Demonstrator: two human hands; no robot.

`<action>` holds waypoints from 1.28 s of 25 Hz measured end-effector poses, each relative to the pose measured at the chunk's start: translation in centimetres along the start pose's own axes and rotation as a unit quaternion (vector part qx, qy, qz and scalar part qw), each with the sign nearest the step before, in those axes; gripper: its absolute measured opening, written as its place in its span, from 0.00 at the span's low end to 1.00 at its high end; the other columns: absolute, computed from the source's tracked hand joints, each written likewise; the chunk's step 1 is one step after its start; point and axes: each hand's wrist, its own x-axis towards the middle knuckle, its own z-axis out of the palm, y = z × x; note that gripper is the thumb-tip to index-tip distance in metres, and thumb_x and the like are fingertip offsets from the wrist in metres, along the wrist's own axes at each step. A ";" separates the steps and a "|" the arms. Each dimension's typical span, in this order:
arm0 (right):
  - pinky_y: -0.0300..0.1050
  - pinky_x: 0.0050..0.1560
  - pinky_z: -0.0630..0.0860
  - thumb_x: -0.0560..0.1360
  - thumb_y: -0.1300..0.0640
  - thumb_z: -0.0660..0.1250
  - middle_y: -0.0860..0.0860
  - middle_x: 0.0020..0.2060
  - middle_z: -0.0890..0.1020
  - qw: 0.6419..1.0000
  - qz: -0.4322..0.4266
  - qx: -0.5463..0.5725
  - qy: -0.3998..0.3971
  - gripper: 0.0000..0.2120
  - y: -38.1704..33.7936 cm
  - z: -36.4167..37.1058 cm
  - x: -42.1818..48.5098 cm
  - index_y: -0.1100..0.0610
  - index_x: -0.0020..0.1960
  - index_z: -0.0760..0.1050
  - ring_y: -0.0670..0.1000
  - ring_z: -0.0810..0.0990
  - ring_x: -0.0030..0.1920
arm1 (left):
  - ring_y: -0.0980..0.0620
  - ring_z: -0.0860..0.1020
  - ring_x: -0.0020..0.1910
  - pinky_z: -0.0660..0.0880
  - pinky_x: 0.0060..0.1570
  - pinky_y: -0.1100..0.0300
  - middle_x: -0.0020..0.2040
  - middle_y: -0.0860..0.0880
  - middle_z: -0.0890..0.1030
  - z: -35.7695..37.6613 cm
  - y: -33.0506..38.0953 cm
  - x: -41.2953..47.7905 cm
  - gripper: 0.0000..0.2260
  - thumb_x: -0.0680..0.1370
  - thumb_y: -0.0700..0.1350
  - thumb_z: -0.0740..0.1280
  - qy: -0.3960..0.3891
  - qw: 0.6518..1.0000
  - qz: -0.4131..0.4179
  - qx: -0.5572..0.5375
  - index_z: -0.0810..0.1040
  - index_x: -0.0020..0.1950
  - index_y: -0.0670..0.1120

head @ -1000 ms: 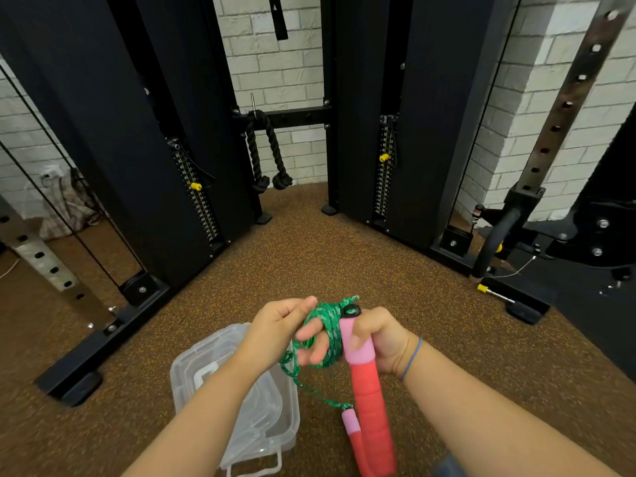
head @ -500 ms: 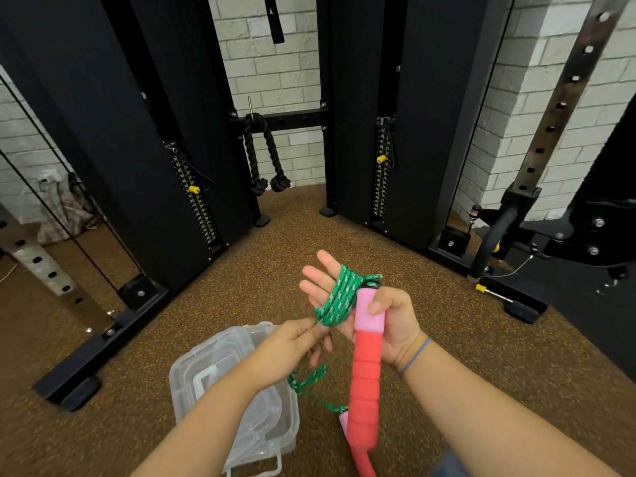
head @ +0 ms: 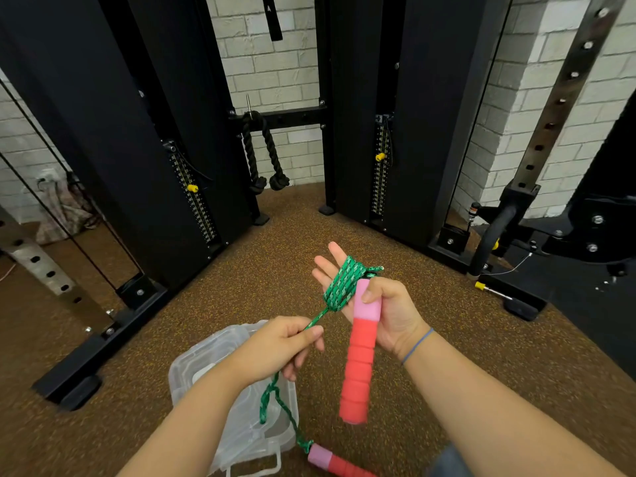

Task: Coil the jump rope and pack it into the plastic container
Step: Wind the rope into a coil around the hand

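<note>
Pinching: left grip (head: 285,342) is clenching the green jump rope (head: 318,316) strand just below the coil (head: 344,287).
Pinning: right grip (head: 390,313) is thumbing the red handle (head: 359,359) against its palm, straight fingers wearing the coil.
Trailing: slack is dropping to the second handle (head: 332,460) beside the plastic container (head: 192,373).

This is a gym. Tall black cable-machine towers (head: 113,160) stand in front of me, each with a narrow weight stack (head: 198,215) set by a yellow selector pin (head: 192,188). A black braided pull-rope attachment (head: 273,156) hangs from the crossbar between them. A perforated steel rack upright (head: 562,98) rises on the right. Underfoot is speckled brown rubber flooring (head: 275,242), and behind it all a white-painted brick wall (head: 275,74).
</note>
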 end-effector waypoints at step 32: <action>0.42 0.27 0.64 0.66 0.61 0.65 0.52 0.25 0.67 0.495 0.154 -0.848 0.106 0.12 0.5 -2.0 -0.3 0.57 0.28 0.63 0.53 0.66 0.27 | 0.58 0.67 0.19 0.71 0.22 0.64 0.30 0.51 0.77 -0.6 0.0 0.5 0.08 0.77 0.40 0.66 0.072 0.995 -0.014 -0.069 0.80 0.55 0.43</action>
